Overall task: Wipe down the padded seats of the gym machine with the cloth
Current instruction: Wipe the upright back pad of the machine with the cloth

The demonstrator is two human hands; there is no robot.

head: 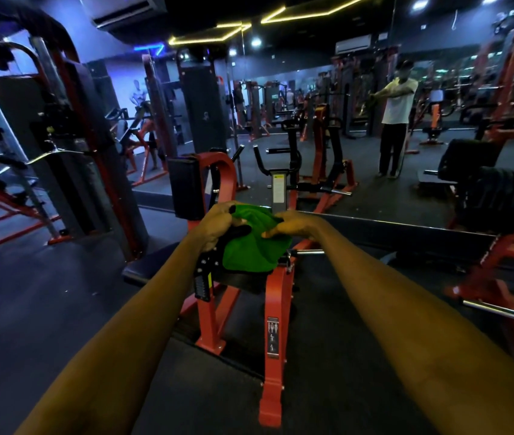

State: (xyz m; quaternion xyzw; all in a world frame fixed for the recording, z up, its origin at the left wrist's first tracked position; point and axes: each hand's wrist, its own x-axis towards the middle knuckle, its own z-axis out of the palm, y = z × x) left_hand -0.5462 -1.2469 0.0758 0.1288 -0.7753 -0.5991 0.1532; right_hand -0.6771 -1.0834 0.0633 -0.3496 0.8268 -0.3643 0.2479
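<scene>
Two hands in head view: my left hand (pixel 218 224) and right hand (pixel 293 226) are clutching the bunched green cloth (pixel 255 249), fingers curled into it, over the dark seat pad (pixel 243 280). I'm judging it needs flattening, then pressing in overlapping strokes.

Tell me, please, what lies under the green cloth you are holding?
Below the green cloth, the edge of a black padded seat shows, on the orange frame. The rest of the seat top is hidden by the cloth.
</scene>
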